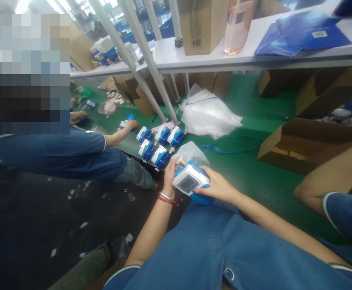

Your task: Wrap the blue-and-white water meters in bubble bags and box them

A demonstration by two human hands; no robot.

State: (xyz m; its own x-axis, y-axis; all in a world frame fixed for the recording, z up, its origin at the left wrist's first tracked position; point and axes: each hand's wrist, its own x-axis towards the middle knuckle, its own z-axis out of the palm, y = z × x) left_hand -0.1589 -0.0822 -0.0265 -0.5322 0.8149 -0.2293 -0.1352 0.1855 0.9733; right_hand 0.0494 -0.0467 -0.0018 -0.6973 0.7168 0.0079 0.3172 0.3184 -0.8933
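Note:
A white and blue water meter (pixel 191 181) with a grey display is held close to my body, above the bench's near edge. My right hand (pixel 220 185) wraps round its right side, thumb near the display. On the other side, my left hand (pixel 170 174) is closed at the meter's brass threaded end; whether it also pinches something small cannot be made out. Just behind the meter lies a bubble-wrap bag (pixel 191 153). Several similar blue and white meters (pixel 160 155) stand in two rows on the bench to the left.
The green bench (pixel 233 173) carries a stack of clear plastic bags (pixel 209 114), a blue strap (pixel 233 151) and an open cardboard box (pixel 303 141). At left, a co-worker's hand (pixel 130 124) touches another meter. Another person's arm (pixel 330 177) rests at right. Above runs a white shelf (pixel 206 60).

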